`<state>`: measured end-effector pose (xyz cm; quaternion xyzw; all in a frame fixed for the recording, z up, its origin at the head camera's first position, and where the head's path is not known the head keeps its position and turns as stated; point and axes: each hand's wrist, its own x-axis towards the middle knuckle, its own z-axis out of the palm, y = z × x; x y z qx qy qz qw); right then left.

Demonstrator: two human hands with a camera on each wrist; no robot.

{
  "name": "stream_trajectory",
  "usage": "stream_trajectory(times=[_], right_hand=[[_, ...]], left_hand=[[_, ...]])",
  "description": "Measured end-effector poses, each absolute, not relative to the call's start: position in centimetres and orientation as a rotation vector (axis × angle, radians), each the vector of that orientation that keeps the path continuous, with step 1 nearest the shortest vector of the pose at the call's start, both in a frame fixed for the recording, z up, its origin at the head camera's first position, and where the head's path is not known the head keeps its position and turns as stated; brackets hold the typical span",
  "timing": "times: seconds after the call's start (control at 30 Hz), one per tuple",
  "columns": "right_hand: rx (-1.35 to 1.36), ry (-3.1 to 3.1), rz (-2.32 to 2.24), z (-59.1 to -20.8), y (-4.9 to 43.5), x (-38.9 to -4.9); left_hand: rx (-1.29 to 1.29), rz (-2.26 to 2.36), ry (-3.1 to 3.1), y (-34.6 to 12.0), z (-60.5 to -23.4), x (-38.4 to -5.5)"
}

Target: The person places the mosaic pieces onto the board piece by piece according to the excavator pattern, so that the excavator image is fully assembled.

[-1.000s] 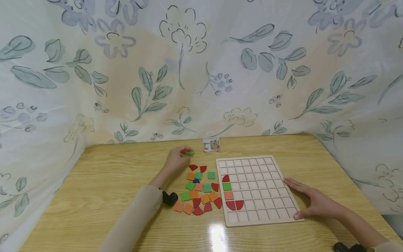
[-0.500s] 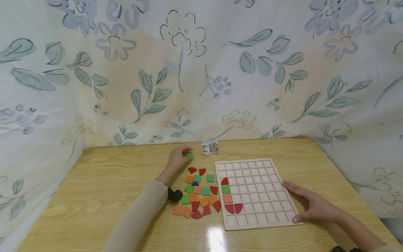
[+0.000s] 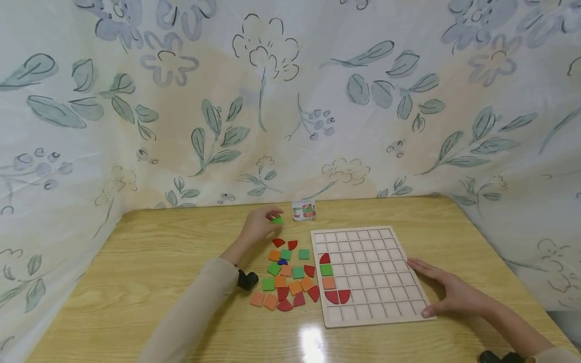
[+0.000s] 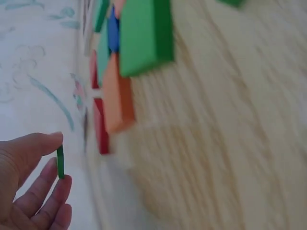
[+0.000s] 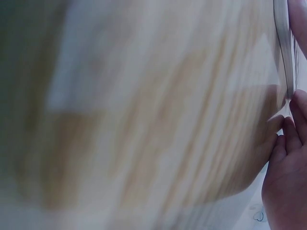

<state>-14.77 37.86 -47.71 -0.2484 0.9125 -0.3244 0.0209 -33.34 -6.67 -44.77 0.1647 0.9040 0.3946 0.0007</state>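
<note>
Green tile (image 3: 278,221), which we see pinched in the left hand (image 3: 258,225) near the picture card (image 3: 303,210); the right hand (image 3: 454,292), fingers extended, touches the gridded board (image 3: 372,275)

We're at a curtained-off tabletop booth — pale floral fabric (image 3: 290,121) hangs behind and down both sides of a wood-grain table (image 3: 159,252), black gear (image 3: 247,280) sits at both wrists. Home or studio, we can't tell — the wrist views are mostly blur.
</note>
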Motion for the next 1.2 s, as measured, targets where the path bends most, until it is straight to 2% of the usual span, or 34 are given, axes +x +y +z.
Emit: stream_trajectory(times=[0.4, 0.8, 1.2], right_hand=[[-0.733, 2.843, -0.980, -47.6, 38.0, -14.9], [-0.715, 2.812, -1.014, -47.6, 37.9, -15.1], [-0.714, 2.803, -1.026, -47.7, 38.1, -14.8]], left_hand=[[0.628, 1.274, 2.706, -1.7, -43.5, -30.4], [0.759, 1.321, 2.597, 2.8, -43.9, -28.1], [0.867, 1.007, 2.608, 4.5, -44.7, -26.3]])
